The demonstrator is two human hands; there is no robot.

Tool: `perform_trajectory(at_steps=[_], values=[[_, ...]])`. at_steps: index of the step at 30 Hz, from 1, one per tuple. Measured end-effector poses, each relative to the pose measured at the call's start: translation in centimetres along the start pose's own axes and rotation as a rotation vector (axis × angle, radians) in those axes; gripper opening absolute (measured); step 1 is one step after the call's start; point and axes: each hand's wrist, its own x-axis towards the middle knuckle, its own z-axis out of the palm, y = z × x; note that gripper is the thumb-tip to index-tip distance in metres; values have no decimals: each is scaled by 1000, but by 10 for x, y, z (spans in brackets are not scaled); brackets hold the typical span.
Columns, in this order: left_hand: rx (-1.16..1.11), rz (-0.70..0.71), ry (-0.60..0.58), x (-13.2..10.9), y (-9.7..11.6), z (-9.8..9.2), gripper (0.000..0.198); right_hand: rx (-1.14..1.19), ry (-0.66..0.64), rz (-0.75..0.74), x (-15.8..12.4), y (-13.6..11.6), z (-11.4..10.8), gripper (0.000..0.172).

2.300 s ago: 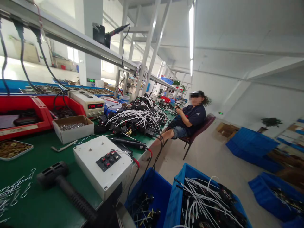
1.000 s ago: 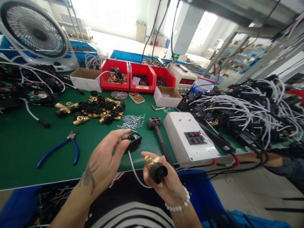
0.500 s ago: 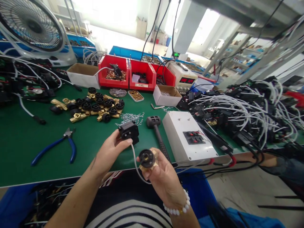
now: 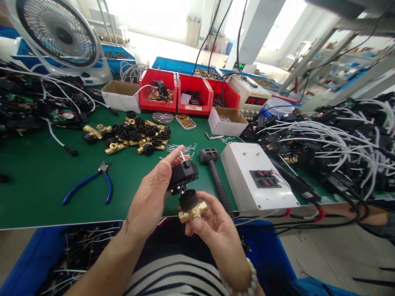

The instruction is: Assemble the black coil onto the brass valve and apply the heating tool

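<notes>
- Over the near edge of the green bench (image 4: 37,193), your two hands meet, close above your striped shirt.
- Your left hand (image 4: 151,197) pinches a black module (image 4: 184,174): thumb on its near side, forefinger reaching over the top. A thin white wire stub pokes up beside that fingertip.
- Your right hand (image 4: 212,230) grips a brass valve (image 4: 190,209) from below, fingers curled round its body, thumb up against its right side. The valve's black cap faces upward.
- The module sits directly above the valve's cap, tilted a little, its underside touching or just short of the cap; you cannot tell which from here.
- Just beyond your hands a black mallet (image 4: 212,170) lies on the bench, head away from you, handle running toward the edge.
- Right of the mallet stands a white box (image 4: 247,181) with red and black switches on its lid.
- Left of your hands lie blue pliers (image 4: 92,185), jaws pointing away from you.
- Further back, a cluster of brass valves (image 4: 132,135) with black caps lies on the mat, with a scatter of wire clips (image 4: 182,148) to its right.
- Behind those stand red bins (image 4: 191,88), two cardboard boxes and a meter (image 4: 251,96) with a red readout.
- A fan (image 4: 61,33) stands at the far left; a heap of white cables (image 4: 333,139) and black parts fills the right.
- Blue crates sit below the bench edge on both sides of you.
</notes>
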Motion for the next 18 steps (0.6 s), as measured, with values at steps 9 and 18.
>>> perform_trajectory(at_steps=[9, 18], values=[[-155, -167, -25, 0, 10, 5, 61, 117, -125, 93, -2, -11, 1, 41], [96, 33, 6, -10, 10, 5, 57, -9, 18, 34, -5, -16, 12, 42]])
